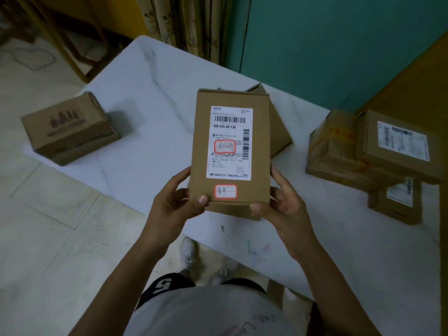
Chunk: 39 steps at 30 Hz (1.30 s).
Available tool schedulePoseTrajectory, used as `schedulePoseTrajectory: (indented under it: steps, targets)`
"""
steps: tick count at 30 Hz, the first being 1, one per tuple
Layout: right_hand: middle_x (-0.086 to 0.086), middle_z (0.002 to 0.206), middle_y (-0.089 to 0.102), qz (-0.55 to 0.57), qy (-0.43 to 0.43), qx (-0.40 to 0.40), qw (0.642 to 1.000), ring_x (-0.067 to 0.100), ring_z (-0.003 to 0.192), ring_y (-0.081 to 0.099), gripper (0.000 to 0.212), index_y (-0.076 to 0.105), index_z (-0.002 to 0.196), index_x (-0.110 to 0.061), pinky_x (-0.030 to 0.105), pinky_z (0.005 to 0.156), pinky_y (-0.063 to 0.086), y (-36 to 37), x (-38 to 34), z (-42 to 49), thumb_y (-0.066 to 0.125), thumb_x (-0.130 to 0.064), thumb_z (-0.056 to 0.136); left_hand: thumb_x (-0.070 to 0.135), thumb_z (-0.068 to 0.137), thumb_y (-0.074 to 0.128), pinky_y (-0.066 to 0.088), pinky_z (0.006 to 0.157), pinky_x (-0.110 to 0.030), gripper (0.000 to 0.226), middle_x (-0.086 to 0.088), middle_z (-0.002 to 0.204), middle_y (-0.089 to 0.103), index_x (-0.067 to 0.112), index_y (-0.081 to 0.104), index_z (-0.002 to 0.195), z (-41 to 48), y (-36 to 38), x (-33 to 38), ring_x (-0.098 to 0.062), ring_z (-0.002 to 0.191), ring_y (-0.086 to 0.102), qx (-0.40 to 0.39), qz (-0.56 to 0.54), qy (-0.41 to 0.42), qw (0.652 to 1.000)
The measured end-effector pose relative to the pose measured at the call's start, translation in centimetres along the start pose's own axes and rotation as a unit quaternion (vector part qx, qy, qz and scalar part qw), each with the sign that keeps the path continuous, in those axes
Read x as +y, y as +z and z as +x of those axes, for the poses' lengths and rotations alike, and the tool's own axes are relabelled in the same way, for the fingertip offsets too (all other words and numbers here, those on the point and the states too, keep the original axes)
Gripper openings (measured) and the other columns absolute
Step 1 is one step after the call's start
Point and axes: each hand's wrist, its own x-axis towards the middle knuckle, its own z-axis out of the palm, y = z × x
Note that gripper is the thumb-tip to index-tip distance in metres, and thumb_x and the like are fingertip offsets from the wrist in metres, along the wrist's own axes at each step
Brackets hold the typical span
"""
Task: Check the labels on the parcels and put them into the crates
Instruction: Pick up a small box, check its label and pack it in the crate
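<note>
1. Holding a tall brown cardboard parcel (230, 151) upright in the air above the middle of a white marbled worktop (145, 93), a person looks down at it; the view comes from their own head.
2. The left hand (174, 204) grips the parcel's lower left corner, with the thumb pressed on the front face and the fingers curled along the side and behind.
3. The right hand (283, 202) grips the lower right corner, with the thumb on the bottom edge and the fingers wrapped up the right side.
4. A white shipping label (229, 141) with barcodes and the code 492-C55-00-Y36 covers most of the front. It includes a red-outlined patch of handwriting.
5. A small red-bordered sticker (226, 191) with handwriting sits below the label, just above the thumbs.
6. A second brown box (278, 132) lies on the worktop behind the held parcel and is mostly hidden by it.
7. A brown carton (70, 129) with dark printed figures sits at the worktop's left edge, well apart.
8. Three parcels crowd the right edge: a taped box (334, 146), a labelled box (400, 151) resting partly on it, and another labelled box (397, 204) nearer the person.
9. White shoes (188, 253) stand on pale floor tiles below the hands.
</note>
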Motion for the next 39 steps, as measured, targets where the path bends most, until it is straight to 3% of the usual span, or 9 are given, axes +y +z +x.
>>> schedulePoseTrajectory:
  steps: [4, 7, 12, 20, 23, 26, 32, 36, 39]
  targets:
    - [0.001, 0.124, 0.066, -0.028, 0.015, -0.057, 0.998, 0.019, 0.114, 0.063, 0.079, 0.034, 0.147, -0.026, 0.035, 0.086, 0.055, 1.8, 0.5, 0.8, 0.068, -0.002, 0.079, 0.029, 0.075, 0.074, 0.057, 0.076, -0.025, 0.06, 0.004, 0.106, 0.072, 0.045, 0.048, 0.126, -2.1, -1.6, -1.1, -0.019, 0.098, 0.068, 0.051, -0.006, -0.003, 0.999]
    - [-0.004, 0.12, 0.068, -0.039, 0.019, -0.08, 0.996, 0.014, 0.106, 0.066, 0.074, 0.041, 0.138, -0.039, 0.027, 0.077, 0.055, 4.1, 0.6, 1.3, 0.069, -0.007, 0.077, 0.024, 0.077, 0.07, 0.056, 0.086, -0.027, 0.061, 0.006, 0.113, 0.07, 0.045, 0.045, 0.129, -3.5, -4.0, -1.3, -0.017, 0.104, 0.066, 0.061, -0.007, -0.004, 0.998]
    - [-0.008, 0.12, 0.068, -0.036, 0.024, -0.116, 0.992, 0.012, 0.113, 0.063, 0.072, 0.043, 0.131, -0.039, 0.023, 0.082, 0.054, 9.9, 0.6, 2.2, 0.071, -0.008, 0.072, 0.015, 0.08, 0.066, 0.052, 0.075, -0.013, 0.062, 0.013, 0.111, 0.07, 0.042, 0.044, 0.132, -5.7, -9.2, -0.8, -0.008, 0.102, 0.066, 0.097, -0.015, 0.025, 0.995]
    - [-0.001, 0.105, 0.073, -0.097, 0.0, -0.204, 0.974, 0.014, 0.098, 0.068, 0.077, 0.037, 0.141, -0.035, 0.027, 0.077, 0.057, 29.3, 1.4, 3.4, 0.069, -0.002, 0.08, 0.023, 0.07, 0.068, 0.055, 0.071, -0.02, 0.045, 0.006, 0.106, 0.072, 0.033, 0.057, 0.112, -11.2, -26.0, -1.1, -0.016, 0.097, 0.069, 0.241, -0.072, 0.068, 0.966]
    - [-0.003, 0.102, 0.074, -0.116, -0.014, -0.22, 0.969, 0.01, 0.092, 0.068, 0.072, 0.04, 0.132, -0.045, 0.022, 0.073, 0.055, 38.2, 2.7, 3.2, 0.069, -0.001, 0.083, 0.023, 0.071, 0.068, 0.055, 0.07, -0.02, 0.036, 0.005, 0.103, 0.073, 0.027, 0.059, 0.106, -13.4, -33.9, -1.3, -0.016, 0.094, 0.069, 0.294, -0.073, 0.087, 0.949]
    - [-0.004, 0.104, 0.073, -0.123, -0.013, -0.245, 0.962, 0.012, 0.095, 0.068, 0.071, 0.04, 0.13, -0.045, 0.031, 0.078, 0.058, 45.8, 3.6, 3.3, 0.069, -0.001, 0.083, 0.014, 0.076, 0.066, 0.056, 0.071, -0.021, 0.027, 0.004, 0.102, 0.073, 0.021, 0.059, 0.102, -15.0, -40.4, -1.4, -0.015, 0.091, 0.07, 0.338, -0.078, 0.098, 0.933]
    - [-0.017, 0.105, 0.072, -0.135, -0.005, -0.274, 0.952, 0.005, 0.099, 0.067, 0.07, 0.037, 0.131, -0.049, 0.02, 0.069, 0.055, 55.4, 4.7, 5.2, 0.071, -0.011, 0.083, 0.025, 0.077, 0.063, 0.054, 0.069, -0.017, 0.034, 0.015, 0.106, 0.071, 0.031, 0.059, 0.11, -15.6, -49.2, -1.2, -0.011, 0.096, 0.069, 0.383, -0.072, 0.089, 0.916]
    - [-0.01, 0.101, 0.074, -0.125, 0.017, -0.272, 0.954, 0.009, 0.094, 0.07, 0.064, 0.043, 0.125, -0.05, 0.021, 0.067, 0.055, 60.4, 5.8, 8.7, 0.072, -0.017, 0.079, 0.016, 0.087, 0.06, 0.053, 0.069, -0.015, 0.036, 0.014, 0.107, 0.071, 0.036, 0.058, 0.118, -13.0, -54.4, -0.9, -0.01, 0.095, 0.069, 0.383, -0.059, 0.079, 0.918]
    - [-0.013, 0.099, 0.074, -0.113, 0.029, -0.277, 0.954, 0.008, 0.094, 0.07, 0.063, 0.043, 0.124, -0.046, 0.018, 0.069, 0.054, 64.7, 6.4, 12.7, 0.072, -0.023, 0.074, 0.025, 0.082, 0.062, 0.052, 0.067, -0.013, 0.036, 0.012, 0.106, 0.071, 0.038, 0.059, 0.116, -10.1, -59.0, 0.2, -0.01, 0.095, 0.069, 0.4, -0.054, 0.072, 0.912]
